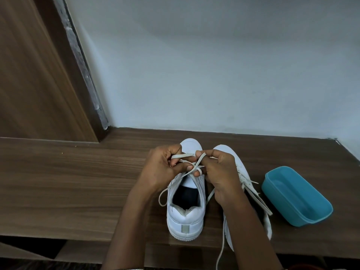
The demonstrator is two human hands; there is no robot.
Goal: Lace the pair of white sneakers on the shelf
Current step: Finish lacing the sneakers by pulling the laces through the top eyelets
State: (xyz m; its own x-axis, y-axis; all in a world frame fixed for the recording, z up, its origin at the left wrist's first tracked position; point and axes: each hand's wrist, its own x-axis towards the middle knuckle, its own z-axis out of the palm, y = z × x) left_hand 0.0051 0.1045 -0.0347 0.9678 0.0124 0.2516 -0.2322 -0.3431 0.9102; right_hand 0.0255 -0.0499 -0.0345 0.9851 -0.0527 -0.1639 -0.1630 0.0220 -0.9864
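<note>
Left hand (pixel 165 168) and right hand (pixel 221 172) each pinch flat white lace (pixel 183 156) above smooth sneaker (pixel 185 217) on woodgrain shelf (pixel 78 182).

Smooth white leather-look sneakers (pixel 185 217) with flat cloth laces (pixel 184 156), matt woodgrain shelf (pixel 78 182), glossy teal plastic tub (pixel 296 197).

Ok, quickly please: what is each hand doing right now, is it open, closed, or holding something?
Left hand: closed, pinching the white lace.
Right hand: closed, pinching the same white lace.

R shoe (pixel 224 151): mostly behind R hand (pixel 220 172), arm.
L shoe (pixel 185 219) eyelets: behind L hand (pixel 163 168).
Lace (pixel 221 250) end: cut off, bottom edge.
</note>
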